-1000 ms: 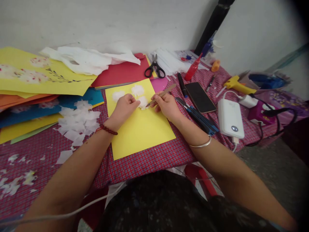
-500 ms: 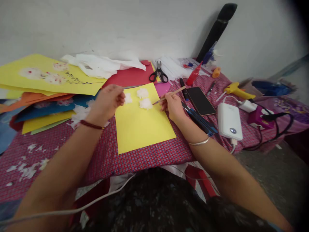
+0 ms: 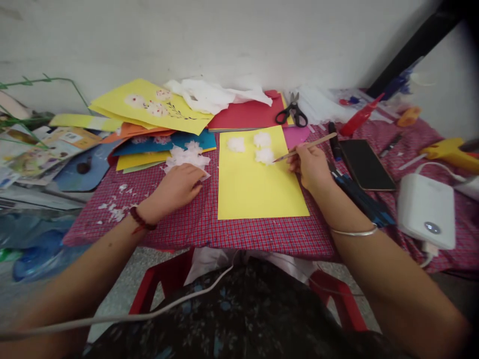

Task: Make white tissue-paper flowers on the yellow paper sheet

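Stick (image 3: 322, 140) between right fingers (image 3: 294, 164); tissue (image 3: 188, 153) by left fingers (image 3: 195, 172).

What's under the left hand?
White paper pieces stick out past the left hand; checkered tablecloth shows alongside. What's directly beneath the palm is covered; contact unclear.

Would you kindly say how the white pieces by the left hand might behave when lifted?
The pieces look thin and crinkled, so they are probably light and floppy. They overlap in a loose pile, so several might lift together.
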A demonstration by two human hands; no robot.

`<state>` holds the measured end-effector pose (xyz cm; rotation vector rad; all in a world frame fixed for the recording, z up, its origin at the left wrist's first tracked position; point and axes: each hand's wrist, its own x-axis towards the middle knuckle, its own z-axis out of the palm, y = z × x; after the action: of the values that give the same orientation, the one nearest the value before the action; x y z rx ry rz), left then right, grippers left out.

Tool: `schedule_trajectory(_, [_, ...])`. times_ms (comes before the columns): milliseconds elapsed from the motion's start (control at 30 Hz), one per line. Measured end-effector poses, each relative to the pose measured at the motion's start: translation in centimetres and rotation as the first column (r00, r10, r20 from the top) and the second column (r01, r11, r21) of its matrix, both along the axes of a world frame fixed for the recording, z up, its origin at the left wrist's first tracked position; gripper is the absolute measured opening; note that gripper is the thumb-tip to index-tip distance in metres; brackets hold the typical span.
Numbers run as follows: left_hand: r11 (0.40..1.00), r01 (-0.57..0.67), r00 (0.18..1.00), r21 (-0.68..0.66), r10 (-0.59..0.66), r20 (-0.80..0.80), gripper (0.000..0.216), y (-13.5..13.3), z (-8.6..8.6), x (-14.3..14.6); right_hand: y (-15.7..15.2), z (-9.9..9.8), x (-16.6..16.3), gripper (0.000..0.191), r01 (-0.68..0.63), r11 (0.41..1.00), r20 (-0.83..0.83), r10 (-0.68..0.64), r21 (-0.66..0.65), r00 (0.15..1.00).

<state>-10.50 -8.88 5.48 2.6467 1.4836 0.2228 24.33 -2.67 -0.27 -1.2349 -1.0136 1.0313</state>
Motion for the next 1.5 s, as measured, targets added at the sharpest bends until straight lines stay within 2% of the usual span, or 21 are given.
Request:
schedule_trajectory(100, [0.999,-0.003,0.999,0.036,0.004,-0.039,0.034,0.5,-1.1,0.2,-0.1,0.0,0.0,0.027,0.012,1.0,0.004,-0.012,-0.001,1.0])
schedule_trajectory(300, [0.987,-0.163,0.977,0.008,0.16,0.139,0.016,2.2,-2.0,0.1,-0.6,1.0,-0.4,0.023,0.026,0.998,-0.021,-0.027,-0.055,0.999])
schedule_trajectory(400, [0.964,-0.255,0.928,-0.076,0.266,0.261,0.015,2.4,-1.5,0.1,-0.8,1.4,-0.6,0.021,0.02,0.997,-0.026,-0.021,-0.072,0.999])
schedule_trajectory(467, [0.95,-0.294,0.89,-0.101,0.311,0.334,0.016,2.3,-0.3,0.6,-1.0,1.7,-0.7,0.02,0.018,0.997,-0.028,-0.021,-0.08,0.999])
schedule_trajectory(533, [0.963,-0.268,0.874,-0.036,0.258,0.412,0.011,2.4,1.5,1.6,-1.2,2.0,-0.9,0.02,0.015,0.997,-0.036,-0.018,-0.078,0.999])
schedule_trajectory(633, [0.988,-0.113,0.867,0.108,0.045,0.496,0.006,3.2,4.0,4.2,-1.2,2.1,-1.2,0.023,-0.04,0.998,-0.037,0.038,-0.051,0.999])
schedule_trajectory(667, [0.992,-0.066,0.862,0.106,0.003,0.507,0.005,3.5,4.5,5.3,-1.2,2.1,-1.3,0.024,-0.056,0.998,-0.031,0.055,-0.041,0.998])
schedule_trajectory(733, [1.0,0.007,0.852,-0.004,-0.004,0.523,0.006,4.5,4.7,7.6,-1.2,1.9,-1.4,0.024,-0.082,0.997,-0.007,0.082,-0.013,0.997])
schedule_trajectory(800, [0.974,0.086,0.841,-0.207,0.041,0.54,0.006,5.6,4.0,10.0,-1.2,1.7,-1.4,0.023,-0.101,0.995,0.025,0.1,0.022,0.995])
schedule_trajectory(900, [0.871,0.204,0.809,-0.447,0.107,0.579,0.003,7.4,1.8,12.4,-1.2,1.5,-1.4,0.021,-0.117,0.993,0.066,0.115,0.034,0.991])
schedule_trajectory(1033, [0.79,0.262,0.786,-0.554,0.159,0.598,0.016,8.8,-0.7,12.9,-1.2,1.8,-1.5,0.021,-0.056,0.998,0.104,0.057,-0.019,0.993])
schedule_trajectory(1167, [0.744,0.283,0.799,-0.605,0.166,0.578,0.011,9.0,-1.4,12.2,-1.1,2.1,-1.5,0.021,-0.048,0.998,0.115,0.052,-0.039,0.992])
schedule_trajectory(1233, [0.769,0.267,0.813,-0.58,0.144,0.565,0.007,8.8,-1.4,12.3,-1.1,2.2,-1.5,0.022,-0.054,0.998,0.108,0.058,-0.044,0.992])
schedule_trajectory(1367, [0.879,0.165,0.835,-0.447,0.117,0.537,0.006,8.3,-1.6,13.6,-1.1,2.3,-1.4,0.023,-0.024,0.999,0.06,0.026,-0.036,0.998])
schedule_trajectory(1500, [0.928,0.056,0.849,-0.367,0.149,0.506,0.004,8.2,-2.3,14.9,-1.2,2.4,-1.3,0.024,-0.019,1.0,-0.009,0.019,-0.012,1.0])
